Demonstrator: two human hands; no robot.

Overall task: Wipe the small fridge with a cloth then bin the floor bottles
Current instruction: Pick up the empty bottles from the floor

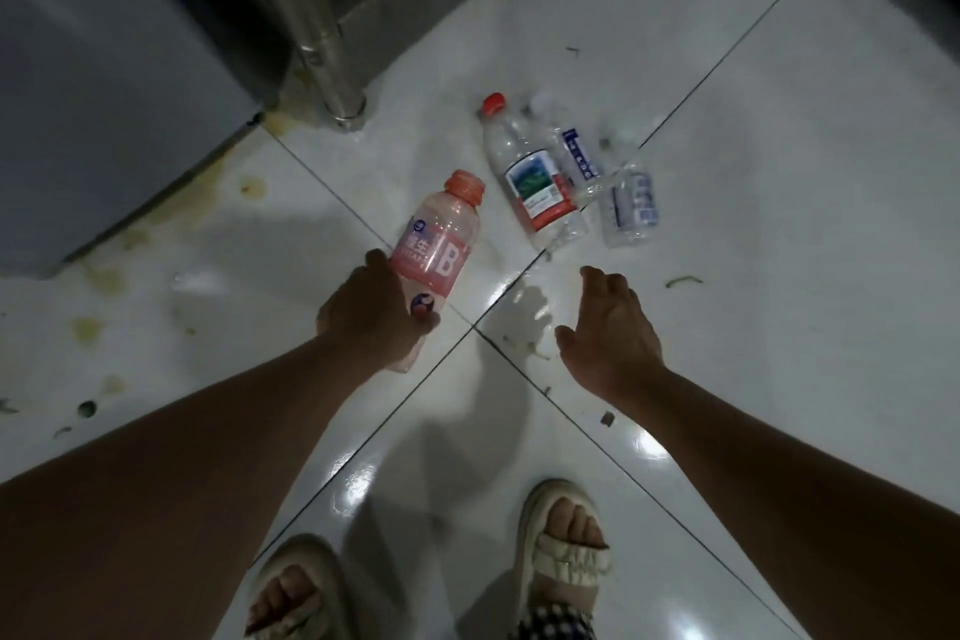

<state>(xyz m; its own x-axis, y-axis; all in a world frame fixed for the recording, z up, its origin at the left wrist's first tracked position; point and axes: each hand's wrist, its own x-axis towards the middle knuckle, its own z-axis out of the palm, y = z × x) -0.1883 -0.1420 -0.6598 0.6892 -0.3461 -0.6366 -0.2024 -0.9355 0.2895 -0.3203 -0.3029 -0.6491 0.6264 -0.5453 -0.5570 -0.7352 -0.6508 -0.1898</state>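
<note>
Just past the open, empty right hand (610, 333), three light, crushable clear bottles (540, 182) could be gripped round the middle, while a pink bottle (436, 244) is held by the left hand (371, 312).

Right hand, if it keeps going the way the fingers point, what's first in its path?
Likely the red-capped clear bottle. The right hand is open above bare tile, fingers aimed up-frame at that cluster. Depth is unclear.

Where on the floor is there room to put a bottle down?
Bare tile lies right of the clear bottles, and more between the right hand and the sandals. It is crowded where the clear bottles lie bunched, with the pink bottle in the left hand close by.
</note>
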